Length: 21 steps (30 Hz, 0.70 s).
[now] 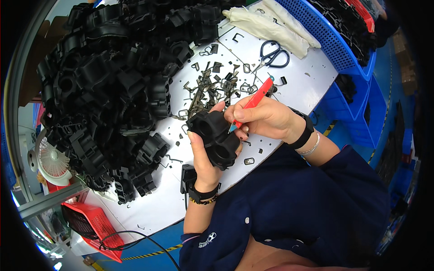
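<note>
My left hand (pixel 203 158) is closed around a black molded plastic part (pixel 214 133) with two round openings, held up over the white table. In my right hand (pixel 266 116) is a red-handled utility knife (pixel 259 93), gripped between thumb and fingers. Its blade tip points down at the right edge of the black part and appears to touch it. Part of my left fingers lies hidden behind the black part. Just beyond both hands, many small trimmed scraps (pixel 217 86) lie scattered on the table.
A big heap of similar black parts (pixel 108 90) covers the left side. Scissors (pixel 273 55) with dark blue handles and cream cloth gloves (pixel 275 22) lie at the back right. Blue crates (pixel 332 34) stand to the right. A red basket (pixel 97 221) and a fan (pixel 52 156) are at left.
</note>
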### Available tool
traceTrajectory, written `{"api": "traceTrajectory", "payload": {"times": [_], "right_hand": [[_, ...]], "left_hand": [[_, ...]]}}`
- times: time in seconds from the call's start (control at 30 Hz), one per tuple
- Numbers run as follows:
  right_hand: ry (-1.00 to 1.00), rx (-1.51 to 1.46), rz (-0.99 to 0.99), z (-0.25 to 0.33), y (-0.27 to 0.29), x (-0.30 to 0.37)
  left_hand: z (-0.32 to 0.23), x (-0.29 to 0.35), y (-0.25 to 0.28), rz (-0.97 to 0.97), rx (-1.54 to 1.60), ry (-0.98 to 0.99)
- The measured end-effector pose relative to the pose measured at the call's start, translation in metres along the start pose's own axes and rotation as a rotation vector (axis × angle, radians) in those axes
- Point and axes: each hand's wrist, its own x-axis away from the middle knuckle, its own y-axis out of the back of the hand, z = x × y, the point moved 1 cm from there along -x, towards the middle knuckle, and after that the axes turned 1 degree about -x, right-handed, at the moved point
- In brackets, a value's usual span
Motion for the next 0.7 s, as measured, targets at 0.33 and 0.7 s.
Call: {"api": "traceTrajectory", "payload": {"times": [0.33,0.7], "right_hand": [[0.310,0.121,0.044,0.020,-0.009,0.009],[0.621,0.629,-0.240,0.016,-0.017,0.014]], "left_hand": [[0.005,-0.002,0.007,-0.015,0.002,-0.021],[0.011,0.002,0.026,0.074,0.366,-0.091]]}}
